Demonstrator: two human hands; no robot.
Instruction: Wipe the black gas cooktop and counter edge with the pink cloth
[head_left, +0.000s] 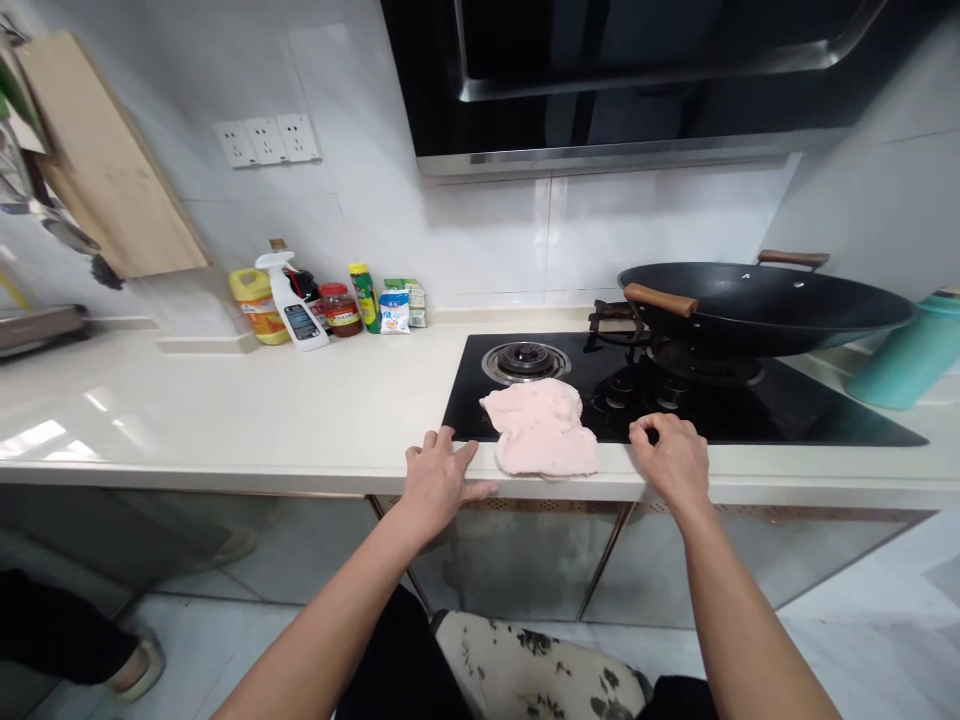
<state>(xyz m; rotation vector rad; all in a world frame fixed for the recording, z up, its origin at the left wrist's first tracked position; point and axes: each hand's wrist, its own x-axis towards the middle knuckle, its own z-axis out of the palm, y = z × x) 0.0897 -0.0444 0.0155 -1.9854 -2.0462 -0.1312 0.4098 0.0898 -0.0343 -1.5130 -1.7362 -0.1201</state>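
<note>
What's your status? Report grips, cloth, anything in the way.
Left grip open, on counter edge. Right grip curled, same edge. Pink cloth across front edge of cooktop. Nothing on cloth; wok to its right, not touching.

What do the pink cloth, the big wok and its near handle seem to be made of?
Pink cloth: soft fabric, possibly microfibre; it looks matte, with fuzzy edges.
Wok: probably metal, dark and smooth, with a faint sheen; whether it is coated is unclear.
Near handle: likely wood, judging by its warm brown colour.
</note>
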